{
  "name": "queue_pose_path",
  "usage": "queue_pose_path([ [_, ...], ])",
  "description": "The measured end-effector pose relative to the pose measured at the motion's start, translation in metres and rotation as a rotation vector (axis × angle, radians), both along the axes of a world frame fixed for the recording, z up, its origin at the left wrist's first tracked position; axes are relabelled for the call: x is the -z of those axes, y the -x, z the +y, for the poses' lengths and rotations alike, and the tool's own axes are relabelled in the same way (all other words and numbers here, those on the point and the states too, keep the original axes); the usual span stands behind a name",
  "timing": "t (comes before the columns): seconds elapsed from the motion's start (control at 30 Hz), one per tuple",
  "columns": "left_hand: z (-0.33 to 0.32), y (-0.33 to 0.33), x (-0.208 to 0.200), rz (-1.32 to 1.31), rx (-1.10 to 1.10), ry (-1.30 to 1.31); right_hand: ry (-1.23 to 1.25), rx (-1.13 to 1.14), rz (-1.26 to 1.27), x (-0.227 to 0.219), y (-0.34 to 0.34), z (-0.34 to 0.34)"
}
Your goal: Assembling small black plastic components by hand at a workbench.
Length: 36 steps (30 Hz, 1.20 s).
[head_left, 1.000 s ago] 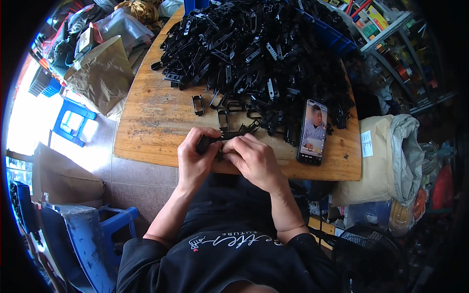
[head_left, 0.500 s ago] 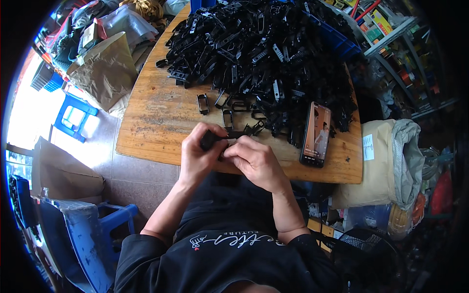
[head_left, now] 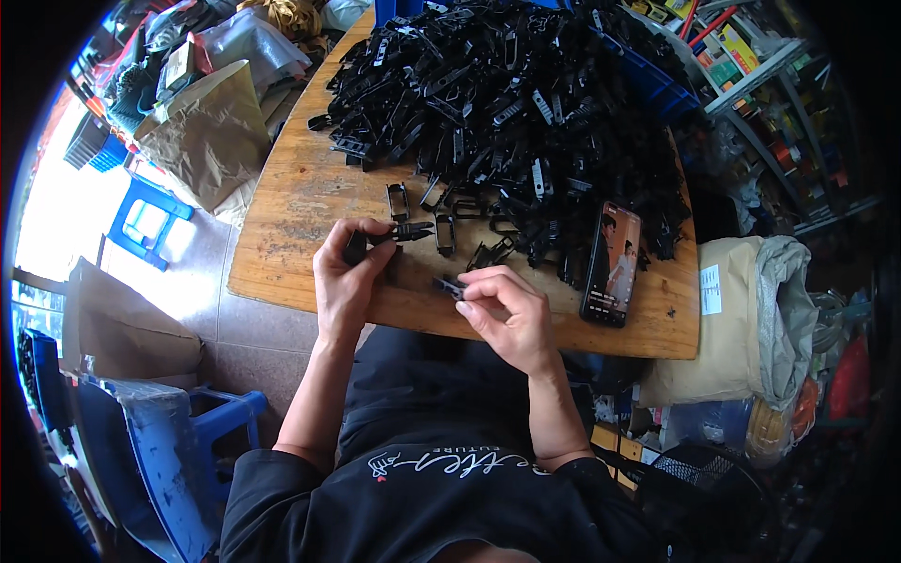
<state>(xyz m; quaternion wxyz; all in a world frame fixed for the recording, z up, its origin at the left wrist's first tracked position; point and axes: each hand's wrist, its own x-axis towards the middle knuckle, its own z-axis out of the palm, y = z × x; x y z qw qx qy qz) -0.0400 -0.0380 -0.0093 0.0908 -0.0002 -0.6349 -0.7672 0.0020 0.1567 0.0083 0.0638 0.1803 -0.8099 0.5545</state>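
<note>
Both forearms rose from the lower edge, bare to the elbows. The left hand (head_left: 345,277) was raised, its fingers curled shut in a pinch near the thumb. The right hand (head_left: 507,314) sat lower and apart, fingertips (head_left: 466,286) pinched together, wrist bent inward
</note>
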Motion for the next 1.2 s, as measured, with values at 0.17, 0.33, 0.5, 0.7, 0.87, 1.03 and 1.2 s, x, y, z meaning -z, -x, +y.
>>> queue_pose_path([
  [0.17,-0.01,-0.002,-0.01,0.023,-0.057,-0.065,0.206,0.118,-0.011,0.014,0.0,0.006],
  [0.33,-0.005,-0.019,-0.017,-0.048,0.117,-0.193,0.107,0.195,0.142,0.001,0.005,0.008],
  [0.5,0.004,-0.035,-0.011,-0.146,0.202,-0.184,0.17,0.228,0.026,-0.014,0.002,0.0],
  [0.7,0.012,-0.043,-0.018,-0.122,0.251,0.036,0.021,0.173,-0.019,-0.025,0.004,-0.008],
  [0.87,0.016,-0.046,-0.016,-0.149,0.29,0.018,-0.027,0.199,0.068,-0.02,0.004,-0.014],
  [1.03,0.009,-0.051,-0.011,-0.207,0.287,-0.08,-0.216,0.193,-0.017,-0.02,0.003,-0.023],
  [1.2,-0.011,-0.047,-0.009,-0.163,0.097,-0.021,-0.568,0.345,0.468,-0.013,0.045,-0.029],
])
